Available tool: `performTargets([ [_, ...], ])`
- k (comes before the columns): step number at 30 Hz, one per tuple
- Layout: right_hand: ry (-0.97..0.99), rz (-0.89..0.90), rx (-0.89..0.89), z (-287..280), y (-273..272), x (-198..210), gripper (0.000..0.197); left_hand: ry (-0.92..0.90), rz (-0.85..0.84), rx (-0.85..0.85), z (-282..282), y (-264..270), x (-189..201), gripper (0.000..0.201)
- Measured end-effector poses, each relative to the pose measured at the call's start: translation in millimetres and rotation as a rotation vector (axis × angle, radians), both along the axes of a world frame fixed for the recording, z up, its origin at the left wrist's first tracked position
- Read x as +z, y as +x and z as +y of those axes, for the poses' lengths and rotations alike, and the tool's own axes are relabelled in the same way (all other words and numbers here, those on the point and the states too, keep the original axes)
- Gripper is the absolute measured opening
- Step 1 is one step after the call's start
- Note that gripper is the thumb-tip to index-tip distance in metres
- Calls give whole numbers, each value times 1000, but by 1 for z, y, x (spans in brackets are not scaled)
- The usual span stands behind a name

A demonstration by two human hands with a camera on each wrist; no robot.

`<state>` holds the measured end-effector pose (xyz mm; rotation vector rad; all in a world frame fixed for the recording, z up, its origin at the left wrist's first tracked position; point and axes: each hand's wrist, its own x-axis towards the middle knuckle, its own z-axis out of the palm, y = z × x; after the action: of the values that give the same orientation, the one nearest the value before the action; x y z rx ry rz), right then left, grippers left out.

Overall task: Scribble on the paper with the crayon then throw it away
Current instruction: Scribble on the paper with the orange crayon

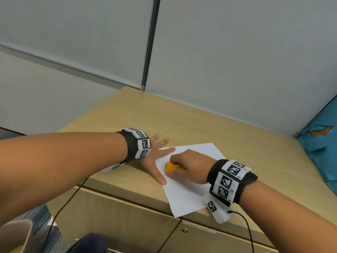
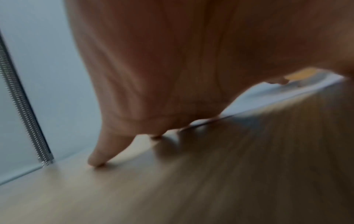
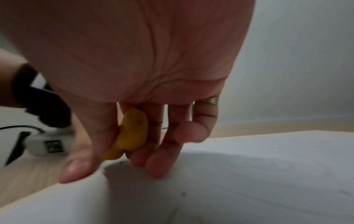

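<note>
A white sheet of paper (image 1: 189,187) lies on the wooden cabinet top (image 1: 218,128), one corner hanging past the front edge. My right hand (image 1: 184,166) grips a chunky orange crayon (image 1: 170,168) between thumb and fingers, its tip down on the paper near the sheet's left side. The right wrist view shows the crayon (image 3: 132,134) pinched in the hand, its tip at the paper (image 3: 249,174). My left hand (image 1: 155,161) lies flat with fingers spread, pressing the paper's left edge. In the left wrist view its fingertips (image 2: 95,163) touch the wood.
Grey partition walls (image 1: 237,52) stand behind the cabinet. A blue panel (image 1: 324,143) is at the right. Drawer fronts (image 1: 127,225) run below the top. A pale bin rim (image 1: 20,236) shows at the lower left. Black cables (image 1: 60,210) hang from both wristbands.
</note>
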<state>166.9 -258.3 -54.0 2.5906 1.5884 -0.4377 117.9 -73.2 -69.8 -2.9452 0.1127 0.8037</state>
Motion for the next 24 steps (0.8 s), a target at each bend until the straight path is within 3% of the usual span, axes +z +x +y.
performTargets([
  [5, -40, -71, 89, 15, 7, -1, 20, 35, 30, 1, -1, 7, -1, 136],
  [9, 24, -227, -52, 20, 42, 0, 28, 82, -9, 24, 1, 13, -6, 140],
  [14, 56, 31, 87, 20, 17, -11, 32, 91, 27, -7, -3, 10, 2, 132],
  [19, 81, -170, -78, 25, 49, -8, 34, 70, 8, 1, -4, 12, -2, 132],
  [24, 30, 88, 45, 24, 25, -11, 34, 106, 26, -3, -7, 11, 5, 131],
])
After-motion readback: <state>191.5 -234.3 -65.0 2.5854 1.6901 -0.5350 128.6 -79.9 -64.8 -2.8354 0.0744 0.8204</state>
